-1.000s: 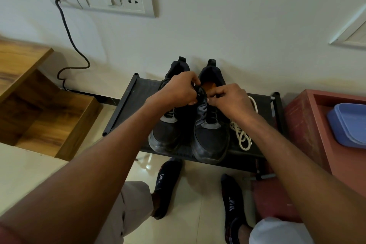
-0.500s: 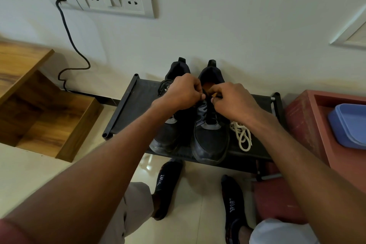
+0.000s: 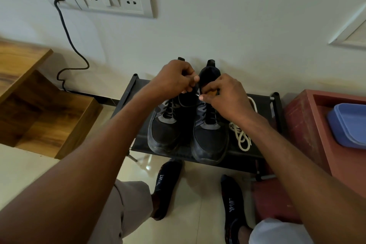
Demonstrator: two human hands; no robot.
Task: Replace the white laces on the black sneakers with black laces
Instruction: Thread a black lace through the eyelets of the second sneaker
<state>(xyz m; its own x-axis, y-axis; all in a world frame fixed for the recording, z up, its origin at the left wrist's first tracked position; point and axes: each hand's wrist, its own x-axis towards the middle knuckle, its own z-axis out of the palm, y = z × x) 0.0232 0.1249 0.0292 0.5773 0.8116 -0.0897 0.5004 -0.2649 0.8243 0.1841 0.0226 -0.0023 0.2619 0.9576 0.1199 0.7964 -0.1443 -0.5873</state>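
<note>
Both hands pinched a black lace (image 3: 186,103) above the sneakers (image 3: 188,125): the left hand (image 3: 174,79) held one end, the right hand (image 3: 223,95) the other. The white laces (image 3: 240,135) lay on the rack (image 3: 263,105) just under the right wrist.

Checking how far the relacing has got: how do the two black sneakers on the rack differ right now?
The left sneaker has no hands on its lacing, and its black lace shows across the front; the right sneaker has both the left hand and right hand pinching a black lace at its collar. The white laces lie on the rack beside the right sneaker, away from the left. Both stand upright, toes toward the person.
</note>
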